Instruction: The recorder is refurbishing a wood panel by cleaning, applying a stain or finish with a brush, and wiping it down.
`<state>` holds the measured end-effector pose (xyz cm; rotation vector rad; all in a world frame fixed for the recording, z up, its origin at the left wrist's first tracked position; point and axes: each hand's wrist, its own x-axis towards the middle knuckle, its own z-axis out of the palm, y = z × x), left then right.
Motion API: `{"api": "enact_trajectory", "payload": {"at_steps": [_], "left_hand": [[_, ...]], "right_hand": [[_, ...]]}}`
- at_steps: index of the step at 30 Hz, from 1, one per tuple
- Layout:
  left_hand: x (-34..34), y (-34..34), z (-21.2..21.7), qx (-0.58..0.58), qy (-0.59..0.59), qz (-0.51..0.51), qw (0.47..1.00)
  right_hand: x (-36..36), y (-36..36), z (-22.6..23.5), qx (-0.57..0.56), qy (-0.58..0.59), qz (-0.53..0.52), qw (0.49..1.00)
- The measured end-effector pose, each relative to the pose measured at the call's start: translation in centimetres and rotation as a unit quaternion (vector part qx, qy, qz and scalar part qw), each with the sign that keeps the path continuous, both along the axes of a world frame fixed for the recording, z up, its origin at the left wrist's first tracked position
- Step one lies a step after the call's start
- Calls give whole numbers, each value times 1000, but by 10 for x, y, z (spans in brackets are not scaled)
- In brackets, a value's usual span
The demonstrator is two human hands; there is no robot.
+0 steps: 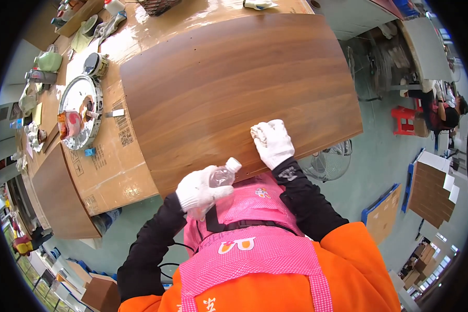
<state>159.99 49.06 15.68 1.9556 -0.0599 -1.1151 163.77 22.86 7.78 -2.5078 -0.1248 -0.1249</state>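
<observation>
My left hand [196, 188], in a white knit glove, is wrapped round a clear plastic bottle [221, 178] with a white cap. The bottle tilts up to the right, above the near edge of a brown wood-grain panel [234, 88]. On that panel, close to its near edge, rests my right hand [273, 142], gloved in white too. Its fingers are curled closed, with a crumpled pale bit showing at the fingertips; I cannot make out what it is. A few small dark holes dot the panel.
Left of the panel, a paint-smeared round lid [67, 136] stands beside a small tin [95, 65] and a scraper [115, 113] on cardboard [114, 171]. Bottles and rags lie farther left. A floor fan [327, 164] is under the panel's right side. A person [444, 112] sits far right.
</observation>
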Motion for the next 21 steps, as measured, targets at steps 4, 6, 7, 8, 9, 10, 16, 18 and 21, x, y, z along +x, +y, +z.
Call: {"api": "enact_trajectory", "payload": {"at_steps": [4,6,7,8,9,10,16,18,21], "left_hand": [[-20,71,-7,-1,-37,204,978],[-21,102,3,-124,-126,349,920],[-18,117,3,-155,-189,394,886],[-17,135,1,-184,-248,435,846],[-16,159,-7,-139,-314,448,825],[-12,183,-20,-95,-377,458,799],[-34,313,-119,51,-455,597,659],[-30,306,-131,-29,-480,614,626],[-23,301,-142,0,-480,569,668]], "right_hand": [[-20,24,-13,-155,56,97,981],[-27,14,-16,-136,25,131,982],[-22,12,-16,-139,26,133,981],[-15,11,-17,-139,18,117,983],[-8,12,-18,-139,10,102,985],[4,14,-19,-143,8,64,988],[-34,12,-22,-120,25,105,987],[-28,5,-13,-123,50,103,986],[14,5,-16,-133,24,-31,990]]}}
